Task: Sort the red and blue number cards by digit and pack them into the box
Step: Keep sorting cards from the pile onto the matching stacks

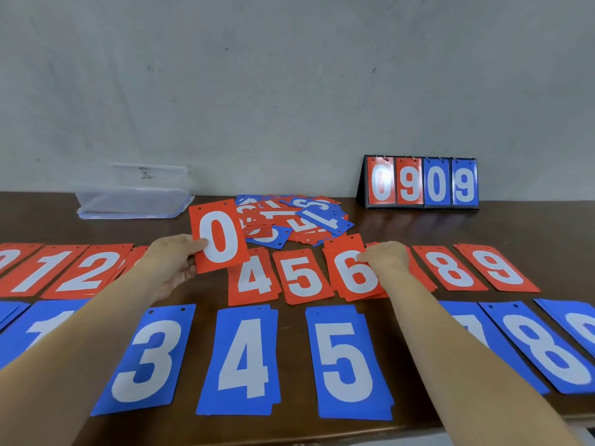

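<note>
1. In the head view, the left hand holds a red 0 card raised above the dark wooden surface. The thumb is on the card's left edge and the fingers are curled behind it.
2. The right hand pinches the right edge of a red 6 card between thumb and fingers. The card sits askew on the red 6 pile, between the red 5 pile and the red 8 pile.
3. The red row runs left to right across the surface. Its visible piles show 1, 2, 4, 5, 6, 8 and 9.
4. The blue row lies nearer the person. It shows 1, 3, 4, 5, 7 and 8, and both forearms cross over it.
5. A loose heap of cards, red and blue mixed, lies behind the red row.
6. The clear plastic box stands at the far left by the wall, well apart from both hands. Its lid leans behind it.
7. A flip scoreboard stands at the far right and reads 0 9 0 9.
</note>
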A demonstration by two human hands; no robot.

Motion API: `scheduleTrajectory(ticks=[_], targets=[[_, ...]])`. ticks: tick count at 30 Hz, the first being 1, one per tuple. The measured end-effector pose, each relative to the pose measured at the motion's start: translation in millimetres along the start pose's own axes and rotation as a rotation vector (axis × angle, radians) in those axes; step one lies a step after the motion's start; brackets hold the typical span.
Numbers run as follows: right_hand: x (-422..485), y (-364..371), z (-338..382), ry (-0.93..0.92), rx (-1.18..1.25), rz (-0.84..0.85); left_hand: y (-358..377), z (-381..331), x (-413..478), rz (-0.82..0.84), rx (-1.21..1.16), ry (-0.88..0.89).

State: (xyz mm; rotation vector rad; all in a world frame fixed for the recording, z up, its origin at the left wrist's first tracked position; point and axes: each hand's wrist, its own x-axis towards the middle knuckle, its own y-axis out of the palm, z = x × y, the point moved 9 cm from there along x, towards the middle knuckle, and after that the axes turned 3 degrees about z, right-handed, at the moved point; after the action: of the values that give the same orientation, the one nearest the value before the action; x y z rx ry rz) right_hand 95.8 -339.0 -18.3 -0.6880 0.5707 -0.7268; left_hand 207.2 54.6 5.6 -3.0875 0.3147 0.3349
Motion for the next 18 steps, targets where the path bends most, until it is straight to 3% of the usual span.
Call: scheduleTrajectory(ticks=[5,18], targets=[[-10.9,-4.8,-0.6,0.01,-0.068,-0.038,-2.4,4.0,-0.9,-0.014,0.01,0.002],[-20.2,-11.5,-4.0,0.015,0.026,-0.121,-5.7,-2.3,-5.4,-0.021,0.066,0.039]])
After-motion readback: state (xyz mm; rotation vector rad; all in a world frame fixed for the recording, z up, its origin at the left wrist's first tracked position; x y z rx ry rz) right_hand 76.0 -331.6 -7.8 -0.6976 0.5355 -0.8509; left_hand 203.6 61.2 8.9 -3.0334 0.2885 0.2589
